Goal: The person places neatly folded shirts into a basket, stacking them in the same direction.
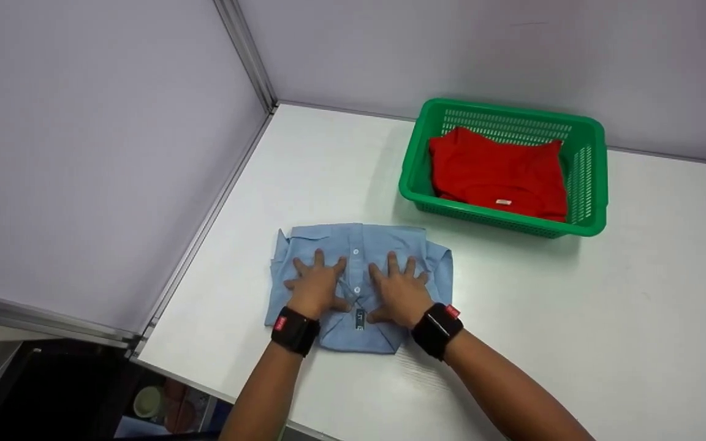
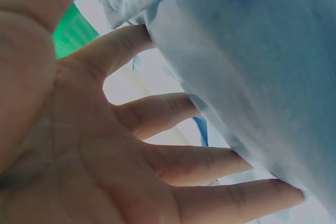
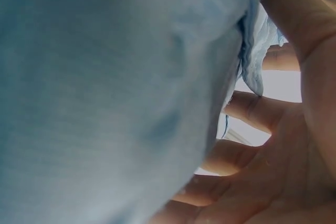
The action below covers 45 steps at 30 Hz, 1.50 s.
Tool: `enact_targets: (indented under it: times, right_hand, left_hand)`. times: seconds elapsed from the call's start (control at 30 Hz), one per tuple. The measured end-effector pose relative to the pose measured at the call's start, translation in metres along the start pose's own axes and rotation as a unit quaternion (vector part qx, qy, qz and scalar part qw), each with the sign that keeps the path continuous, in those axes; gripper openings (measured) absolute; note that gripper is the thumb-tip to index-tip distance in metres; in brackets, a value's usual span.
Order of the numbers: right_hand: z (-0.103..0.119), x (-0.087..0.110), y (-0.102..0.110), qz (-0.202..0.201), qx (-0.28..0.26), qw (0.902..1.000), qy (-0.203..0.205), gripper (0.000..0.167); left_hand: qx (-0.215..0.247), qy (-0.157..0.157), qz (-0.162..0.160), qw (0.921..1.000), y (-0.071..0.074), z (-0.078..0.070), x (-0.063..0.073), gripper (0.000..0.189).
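Observation:
A folded light blue button-up shirt [image 1: 359,239] lies on the white table, its collar toward the near edge and a dark label [image 1: 360,319] at the neck. My left hand [image 1: 317,285] rests on the left half with fingers spread. On the other side of the button strip, my right hand [image 1: 401,293] presses the cloth, its fingers spread too. Both wrist views show the blue cloth [image 2: 252,66] close up against the fingertips. Neither hand grips anything.
A green plastic basket [image 1: 598,184] stands toward the back of the white table [image 1: 653,318], beyond the shirt to the right. A red garment [image 1: 500,168] lies in it. Grey-white panels [image 1: 114,153] border the table at the left and back.

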State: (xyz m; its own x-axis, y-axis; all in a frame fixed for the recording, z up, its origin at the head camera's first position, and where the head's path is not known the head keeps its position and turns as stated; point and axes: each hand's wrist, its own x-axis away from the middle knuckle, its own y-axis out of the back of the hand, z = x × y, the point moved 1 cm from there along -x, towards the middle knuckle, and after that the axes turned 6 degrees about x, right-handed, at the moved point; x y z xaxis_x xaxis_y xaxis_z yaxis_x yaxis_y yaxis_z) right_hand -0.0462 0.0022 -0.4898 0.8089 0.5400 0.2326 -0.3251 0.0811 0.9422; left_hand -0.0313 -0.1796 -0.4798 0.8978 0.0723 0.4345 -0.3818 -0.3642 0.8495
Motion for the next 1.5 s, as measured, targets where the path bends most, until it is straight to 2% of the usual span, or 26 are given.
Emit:
enact_targets:
  times: [0.4, 0.8, 1.23, 1.5]
  right_hand:
    - [-0.023, 0.017, 0.0, 0.003, -0.026, 0.9996, -0.012, 0.106]
    - [-0.045, 0.033, 0.001, -0.01, -0.023, 0.9996, -0.014, 0.104]
    - [-0.066, 0.05, 0.003, 0.005, -0.034, 0.9988, -0.036, 0.103]
    - [-0.076, 0.064, 0.002, -0.012, -0.025, 0.9988, -0.041, 0.102]
  left_hand:
    - [-0.031, -0.023, 0.001, 0.9993, -0.008, -0.024, -0.001, 0.108]
    - [-0.055, -0.049, -0.004, 0.9973, -0.016, -0.048, 0.0, 0.11]
    - [-0.075, -0.067, -0.01, 0.9949, -0.026, -0.073, 0.001, 0.109]
    - [-0.086, -0.086, -0.018, 0.9925, -0.033, -0.085, 0.004, 0.109]
